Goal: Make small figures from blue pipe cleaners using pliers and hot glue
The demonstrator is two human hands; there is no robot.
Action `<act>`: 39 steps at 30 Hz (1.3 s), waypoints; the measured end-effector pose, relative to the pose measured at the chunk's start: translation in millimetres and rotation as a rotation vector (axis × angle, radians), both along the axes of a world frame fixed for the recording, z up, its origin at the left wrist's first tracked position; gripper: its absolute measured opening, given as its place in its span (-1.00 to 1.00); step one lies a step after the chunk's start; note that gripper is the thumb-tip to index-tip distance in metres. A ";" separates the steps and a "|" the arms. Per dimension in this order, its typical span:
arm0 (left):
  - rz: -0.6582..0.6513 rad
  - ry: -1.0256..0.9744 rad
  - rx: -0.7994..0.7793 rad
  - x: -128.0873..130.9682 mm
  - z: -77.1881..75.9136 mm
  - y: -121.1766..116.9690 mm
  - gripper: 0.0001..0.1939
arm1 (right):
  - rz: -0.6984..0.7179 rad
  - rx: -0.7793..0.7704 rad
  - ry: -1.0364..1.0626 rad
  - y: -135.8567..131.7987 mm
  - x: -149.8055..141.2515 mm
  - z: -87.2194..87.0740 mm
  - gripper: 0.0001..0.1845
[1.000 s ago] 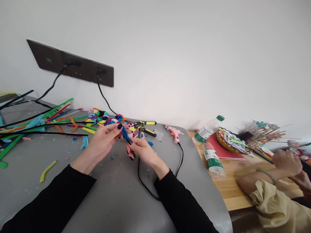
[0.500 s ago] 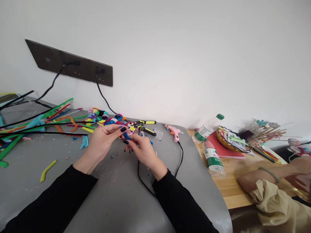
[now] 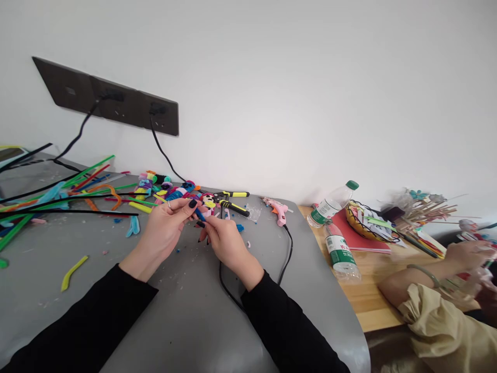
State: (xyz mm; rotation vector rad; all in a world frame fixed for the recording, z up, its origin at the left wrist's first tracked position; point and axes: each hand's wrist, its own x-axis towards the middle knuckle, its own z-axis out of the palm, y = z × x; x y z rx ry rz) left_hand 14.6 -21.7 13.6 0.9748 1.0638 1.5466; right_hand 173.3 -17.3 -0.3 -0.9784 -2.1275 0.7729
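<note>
While the left hand (image 3: 161, 228) and right hand (image 3: 229, 242) pinch the blue piece (image 3: 200, 214) between their fingertips above the grey table (image 3: 186, 321), yellow-and-black pliers (image 3: 235, 208) lie just behind, a pink glue gun (image 3: 280, 212) to their right

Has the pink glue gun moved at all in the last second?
No. The pink glue gun lies in the same spot on the grey table, with the same gap to the pliers on its left.
</note>
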 end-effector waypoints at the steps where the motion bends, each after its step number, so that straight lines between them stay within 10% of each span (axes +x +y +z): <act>1: -0.004 -0.009 -0.006 -0.7 -0.1 0.7 -0.48 | -0.003 0.004 -0.011 -0.4 0.0 0.2 -0.64; 10: -0.163 0.128 0.008 -5.7 1.4 0.2 -0.46 | -0.019 0.070 -0.078 0.2 2.2 -0.9 -0.65; 26: 0.111 0.000 0.089 12.1 -4.2 -4.2 -0.50 | -0.011 -0.238 0.217 -6.7 -12.3 -2.0 -0.69; 39: 0.113 0.366 0.100 -7.1 -3.5 -1.3 -0.43 | -0.071 -0.044 0.202 4.9 -3.1 -8.9 -0.82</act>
